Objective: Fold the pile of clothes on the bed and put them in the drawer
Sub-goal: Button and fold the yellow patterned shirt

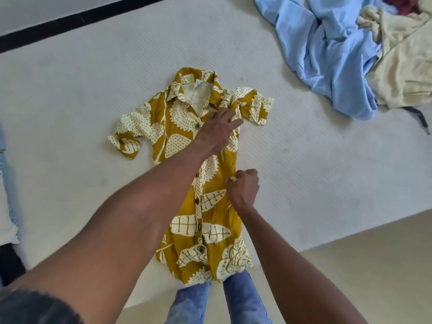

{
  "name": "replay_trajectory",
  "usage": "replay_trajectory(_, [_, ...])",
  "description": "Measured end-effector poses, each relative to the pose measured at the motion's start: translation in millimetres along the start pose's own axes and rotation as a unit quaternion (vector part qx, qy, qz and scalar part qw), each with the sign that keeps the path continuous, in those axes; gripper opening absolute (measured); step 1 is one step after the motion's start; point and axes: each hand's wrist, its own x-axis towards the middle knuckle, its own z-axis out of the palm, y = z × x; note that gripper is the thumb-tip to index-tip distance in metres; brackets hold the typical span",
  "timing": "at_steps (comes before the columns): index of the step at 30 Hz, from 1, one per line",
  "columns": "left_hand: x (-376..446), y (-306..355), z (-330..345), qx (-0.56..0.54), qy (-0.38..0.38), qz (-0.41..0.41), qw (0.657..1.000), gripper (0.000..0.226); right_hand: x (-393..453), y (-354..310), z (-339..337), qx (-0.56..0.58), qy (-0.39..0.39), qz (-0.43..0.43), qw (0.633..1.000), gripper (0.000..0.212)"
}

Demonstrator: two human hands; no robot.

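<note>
While the mustard leaf-print shirt (187,164) lies front-up and buttoned on the white mattress (70,113), collar away from me and hem hanging just over the near edge above my jeans (217,300), I have both hands at its right side. My left hand (219,129) reaches across the chest with fingers mostly straight, pressing or gathering the cloth at the right shoulder, where the fabric bunches beside the sleeve (254,106); I cannot tell whether the fingertips actually pinch anything. My right hand (243,188) is curled tight, pinching the side seam about midway down the body. I judge this as the start of folding the right side inward. The cloth looks thin, light and limp: it will drape and wrinkle and will not hold a line, so it wants two holds along one edge, shoulder and side seam, lifted together and laid over flat, then smoothed. The small buttons (197,125) down the placket give a handy centre line to fold toward. The other sleeve is still spread out to the left. As for containers, no drawer shows anywhere in this view, so I cannot say what it holds. The rest of the pile sits well apart at the far right of the mattress: a crumpled light blue garment (327,54), a cream one (402,71) beside it, and something dark red (402,3) behind, all unfolded.
</note>
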Motion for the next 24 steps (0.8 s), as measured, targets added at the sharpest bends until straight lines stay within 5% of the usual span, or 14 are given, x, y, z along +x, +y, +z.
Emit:
replay_trajectory(4, [9.2,2.7,-9.2,0.095,-0.066,0.057,0.992,0.042,-9.8,11.1,-18.6,0.181,0.041,0.052,0.981,0.007])
replay_trajectory(9, [26.3,23.0,-15.6,0.165,-0.192,0.222,0.941,0.062,-28.0,23.8,-33.6,0.120,0.012,-0.082,0.989,0.022])
replay_trajectory(14, [27.4,47.5,-22.2,0.170,-0.364,0.205,0.893,0.030,-24.2,28.8,-32.5,0.111,-0.072,-0.001,0.991,0.014])
replay_trajectory(17, [20.9,45.9,-34.8,0.172,-0.365,0.180,0.897,0.016,-26.7,31.2,-33.5,0.153,-0.147,0.035,0.977,0.015])
replay_trajectory(21, [9.6,24.8,-58.3,0.186,-0.309,0.121,0.925,0.024,-41.7,49.1,-41.3,0.229,-0.261,0.023,0.938,0.027])
replay_trajectory(24, [-18.7,-3.4,-80.3,0.193,-0.233,0.065,0.951,0.029,-50.9,63.0,-46.8,0.147,-0.263,-0.006,0.954,0.028])
